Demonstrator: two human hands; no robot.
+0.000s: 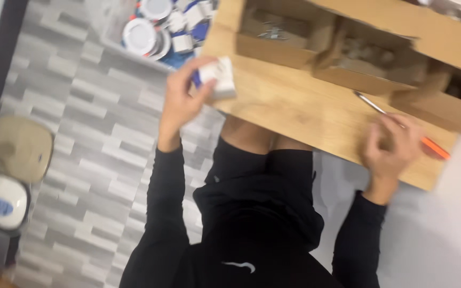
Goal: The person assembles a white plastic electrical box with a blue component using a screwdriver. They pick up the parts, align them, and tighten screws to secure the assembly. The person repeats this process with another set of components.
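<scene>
Our left hand (182, 101) grips a small white box (217, 77) at the worktop (294, 106) edge, ten o'clock. Our right hand (390, 146), three o'clock, closes on an orange-handled screwdriver (401, 127). The box could slip to the floor (92, 133).

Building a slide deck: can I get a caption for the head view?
Left hand grips a small white box; right hand holds an orange-handled screwdriver over a wooden table.

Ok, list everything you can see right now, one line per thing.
small box: one, white and blue, table's near left edge, in left hand
screwdriver: one, orange handle, metal shaft, in right hand
wooden table: one, light brown, centre
cardboard boxes: several, brown, open, on the table's far side
bin of round parts: one, white and blue contents, floor, top left
tiled floor: grey, left
left hand: fingers around the small box
right hand: closed on the screwdriver
</scene>
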